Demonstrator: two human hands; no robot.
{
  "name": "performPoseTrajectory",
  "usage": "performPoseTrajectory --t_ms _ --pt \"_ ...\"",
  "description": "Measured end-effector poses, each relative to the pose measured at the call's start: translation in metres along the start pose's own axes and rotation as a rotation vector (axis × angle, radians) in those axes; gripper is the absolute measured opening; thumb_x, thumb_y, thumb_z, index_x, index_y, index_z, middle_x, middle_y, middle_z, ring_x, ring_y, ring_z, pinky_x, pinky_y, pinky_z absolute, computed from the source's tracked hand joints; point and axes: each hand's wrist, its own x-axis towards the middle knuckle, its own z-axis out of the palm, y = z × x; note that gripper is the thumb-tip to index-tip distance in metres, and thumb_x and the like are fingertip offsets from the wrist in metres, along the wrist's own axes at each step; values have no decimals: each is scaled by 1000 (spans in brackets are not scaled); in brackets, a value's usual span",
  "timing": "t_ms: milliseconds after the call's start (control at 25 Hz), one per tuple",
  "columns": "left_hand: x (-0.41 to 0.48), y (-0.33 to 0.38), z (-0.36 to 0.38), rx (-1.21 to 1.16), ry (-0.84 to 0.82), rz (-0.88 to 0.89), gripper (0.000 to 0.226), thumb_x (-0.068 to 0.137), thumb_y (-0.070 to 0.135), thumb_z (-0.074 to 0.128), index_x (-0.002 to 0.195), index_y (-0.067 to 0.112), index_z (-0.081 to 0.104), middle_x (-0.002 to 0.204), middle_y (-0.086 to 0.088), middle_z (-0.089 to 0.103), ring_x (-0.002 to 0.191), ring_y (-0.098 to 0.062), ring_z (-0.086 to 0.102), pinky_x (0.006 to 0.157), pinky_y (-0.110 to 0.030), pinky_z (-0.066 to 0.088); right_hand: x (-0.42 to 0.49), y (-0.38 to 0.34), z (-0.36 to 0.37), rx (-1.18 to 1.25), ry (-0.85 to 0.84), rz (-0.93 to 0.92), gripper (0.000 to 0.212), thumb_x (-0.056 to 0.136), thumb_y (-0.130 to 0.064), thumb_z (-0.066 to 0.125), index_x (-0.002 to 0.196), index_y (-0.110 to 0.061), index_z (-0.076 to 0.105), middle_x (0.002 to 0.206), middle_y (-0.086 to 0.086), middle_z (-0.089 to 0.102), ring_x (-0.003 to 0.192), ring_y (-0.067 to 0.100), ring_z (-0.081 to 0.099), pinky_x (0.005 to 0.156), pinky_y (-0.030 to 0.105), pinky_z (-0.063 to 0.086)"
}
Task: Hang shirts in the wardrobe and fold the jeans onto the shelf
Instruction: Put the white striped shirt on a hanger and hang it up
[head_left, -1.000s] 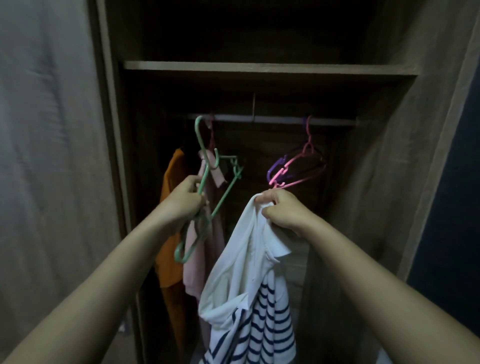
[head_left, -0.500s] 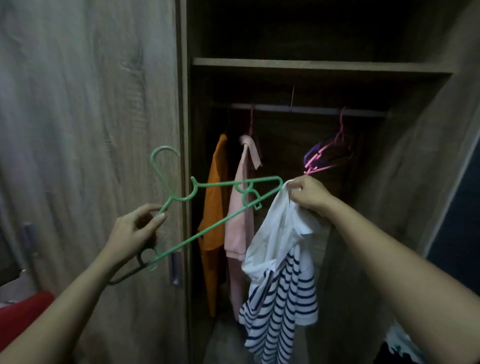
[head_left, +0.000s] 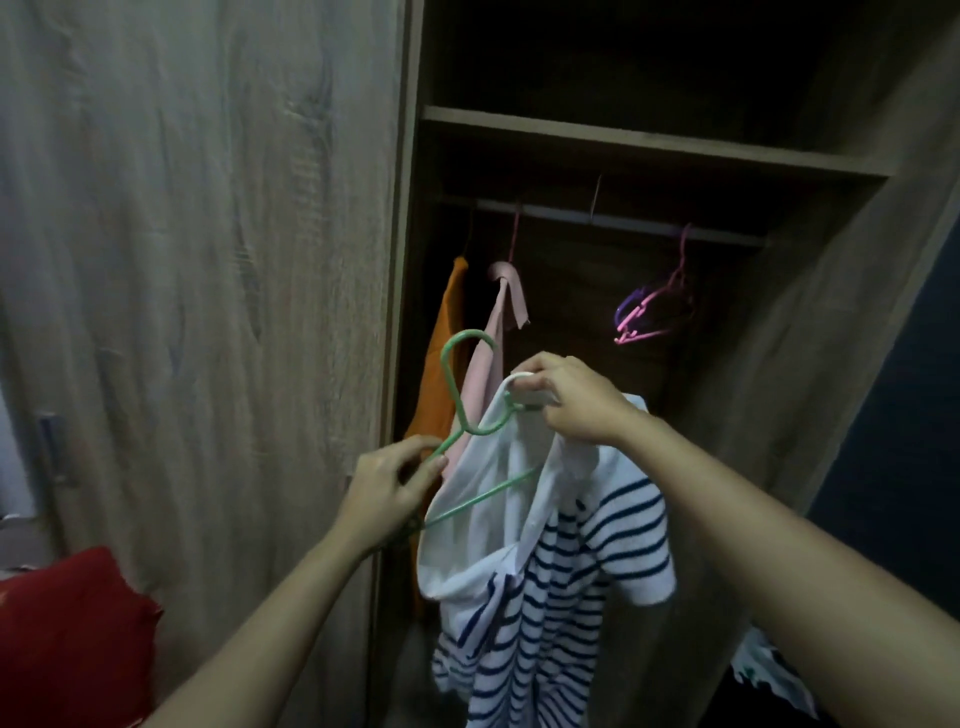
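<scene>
Right now I stand at the open wardrobe (head_left: 810, 322) with a green plastic hanger (head_left: 453, 395) and a white polo shirt with navy stripes (head_left: 597, 561), both held up in front of the hanging space. My left hand (head_left: 387, 488) has its fingers (head_left: 423, 470) pinched together on the hanger's sloping arm just below the neck, hook pointing up. My right hand (head_left: 574, 400) has its fingers (head_left: 535, 384) clamped on the shirt's white collar, which it holds over the hanger's other end. The hanger's lower bar shows faintly through the white cloth, and the rest of the shirt hangs loose beneath my right wrist.

Behind it, an orange garment (head_left: 439, 384) and a pink shirt (head_left: 488, 348) hang side by side at the left end of the rail (head_left: 639, 224). Bare pink and purple hangers (head_left: 649, 317) hang well apart to the right. A wooden shelf (head_left: 623, 140) runs above the rail. Something red (head_left: 67, 623) lies low on my left, beside the closed door (head_left: 208, 260).
</scene>
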Motion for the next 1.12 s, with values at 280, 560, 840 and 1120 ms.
performPoseTrajectory --t_ms 280,560,840,1120 --pt "13 -10 -33 -8 -65 102 46 82 47 53 105 12 72 94 4 72 86 -3 64 74 -12 48 -11 25 -1 8 -57 120 53 76 5 51 122 -20 61 127 -11 48 121 17 46 98 36 44" --pt "-6 -12 -7 -122 90 -28 33 80 41 63 101 18 74 86 34 65 81 8 64 72 -15 50 -3 0 16 -10 -72 -82 56 74 0 42 120 -24 63 124 -7 54 112 17 49 90 43 48" --pt "-4 -5 -12 -299 128 -126 27 84 34 67 106 19 71 92 4 74 60 0 65 59 -27 56 -7 -15 5 -277 192 -339 47 87 -53 30 105 -24 63 93 -6 65 81 16 56 74 32 39" --pt "-17 29 5 335 320 184 32 87 36 55 114 19 60 105 -4 56 92 -19 52 75 -31 39 -27 4 23 -426 465 -283 28 97 -41 29 80 -22 39 49 -2 56 38 22 54 44 11 6"
